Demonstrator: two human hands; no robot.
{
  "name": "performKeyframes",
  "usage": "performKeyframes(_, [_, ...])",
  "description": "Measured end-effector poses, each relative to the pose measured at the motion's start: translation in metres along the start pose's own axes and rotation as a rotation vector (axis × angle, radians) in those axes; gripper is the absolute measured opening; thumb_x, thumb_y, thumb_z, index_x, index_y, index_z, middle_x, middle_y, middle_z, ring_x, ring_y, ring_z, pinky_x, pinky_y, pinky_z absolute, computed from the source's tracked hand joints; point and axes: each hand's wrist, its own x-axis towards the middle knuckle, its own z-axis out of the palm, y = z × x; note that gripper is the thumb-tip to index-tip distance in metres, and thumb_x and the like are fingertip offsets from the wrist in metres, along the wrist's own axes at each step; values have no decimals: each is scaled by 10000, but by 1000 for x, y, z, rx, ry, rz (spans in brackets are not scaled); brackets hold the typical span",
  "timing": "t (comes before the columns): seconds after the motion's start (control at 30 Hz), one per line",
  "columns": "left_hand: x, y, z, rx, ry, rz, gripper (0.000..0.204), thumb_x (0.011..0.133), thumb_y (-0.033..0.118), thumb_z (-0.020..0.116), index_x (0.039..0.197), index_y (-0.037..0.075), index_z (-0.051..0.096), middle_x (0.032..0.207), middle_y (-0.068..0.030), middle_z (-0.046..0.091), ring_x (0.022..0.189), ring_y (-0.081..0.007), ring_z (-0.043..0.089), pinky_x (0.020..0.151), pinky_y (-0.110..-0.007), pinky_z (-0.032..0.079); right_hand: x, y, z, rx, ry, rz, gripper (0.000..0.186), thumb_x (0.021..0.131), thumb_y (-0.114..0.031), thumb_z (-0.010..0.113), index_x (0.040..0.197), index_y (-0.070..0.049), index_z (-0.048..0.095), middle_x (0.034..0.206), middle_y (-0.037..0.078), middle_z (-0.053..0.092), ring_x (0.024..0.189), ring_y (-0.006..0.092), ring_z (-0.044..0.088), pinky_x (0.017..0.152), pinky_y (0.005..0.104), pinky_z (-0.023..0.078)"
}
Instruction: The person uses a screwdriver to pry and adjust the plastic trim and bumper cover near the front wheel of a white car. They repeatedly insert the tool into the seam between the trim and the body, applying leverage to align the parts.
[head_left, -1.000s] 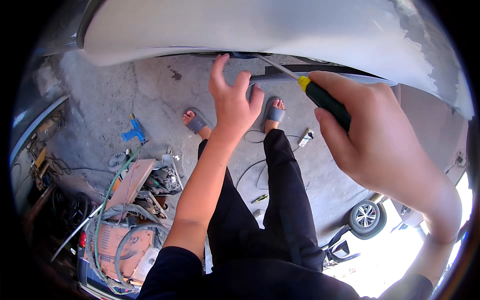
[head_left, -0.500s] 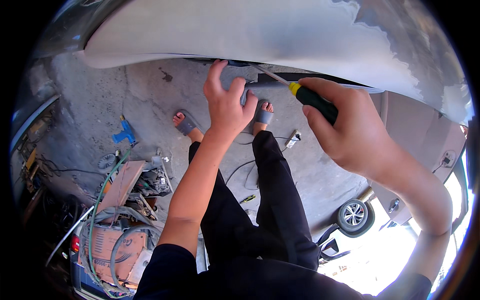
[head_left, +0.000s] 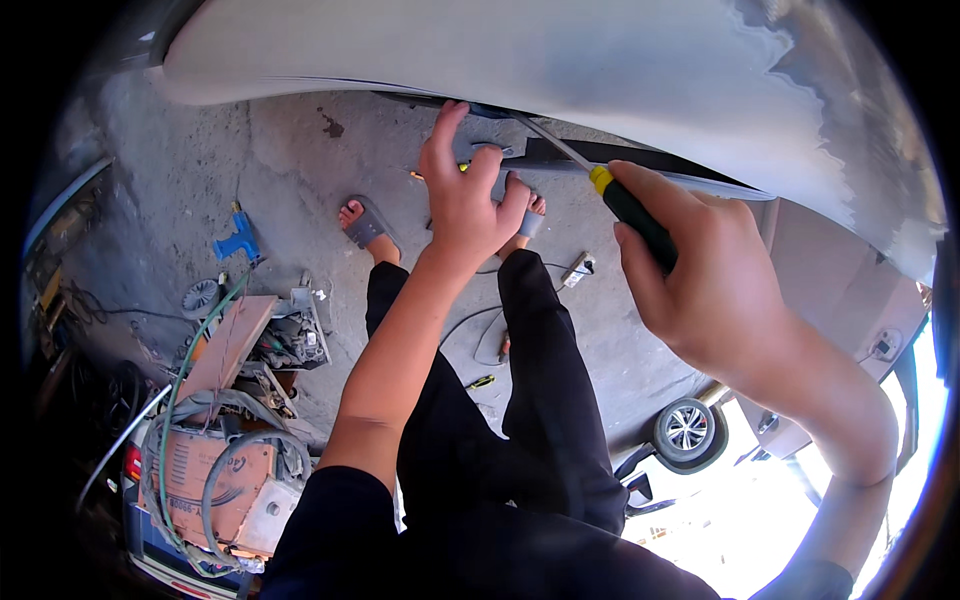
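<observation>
A screwdriver (head_left: 640, 218) with a dark green and yellow handle is gripped in my right hand (head_left: 715, 265). Its metal shaft slants up to the left, and the tip meets a dark strip (head_left: 488, 111) under the lower edge of a pale grey car body panel (head_left: 470, 45). My left hand (head_left: 465, 195) is left of the screwdriver, fingers bent and apart. Its index fingertip touches the dark strip by the panel edge; no held object shows in it. Below the panel edge, a long grey and black piece (head_left: 640, 170) runs to the right, partly behind the screwdriver.
On the concrete floor lie a blue air-tool-like gun (head_left: 237, 240), a white power strip (head_left: 577, 270) with a cable, and a wheel (head_left: 687, 428). A cardboard box (head_left: 220, 470) with hoses stands lower left, near piled parts (head_left: 295, 335). A beige door-like panel (head_left: 830, 285) is at right.
The view has shifted slightly, with the panel edge higher in it. My right hand still holds the screwdriver at the dark strip, and my left index finger stays there. Small tools now show behind my left hand.
</observation>
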Motion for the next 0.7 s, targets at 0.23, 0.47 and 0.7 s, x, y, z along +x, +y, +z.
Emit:
performKeyframes(0.23, [6,-1,-1,25,-18,25,274,717,78,750,936,25,594,1436,-258,430,1347,-476,439,1053,-540,395,7,0,-14,-176,-84,-21,357,900,-29,681,1254,14,675,889,224,722,694,348,704,728,380,565])
performKeyframes(0.47, [6,4,-5,52,-58,13,267,724,94,749,929,23,592,1435,-267,435,1349,-485,440,1055,-553,394,8,-8,-19,-310,-103,-46,226,861,-51,662,1084,-34,690,690,193,656,706,401,676,647,484,537])
performKeyframes(0.7, [3,-1,-5,7,-61,-5,228,712,130,740,888,49,622,1450,-246,427,1379,-465,419,1034,-557,336,19,-7,-28,-336,-168,-33,317,845,-33,684,1161,-22,702,747,212,673,677,381,663,657,441,533])
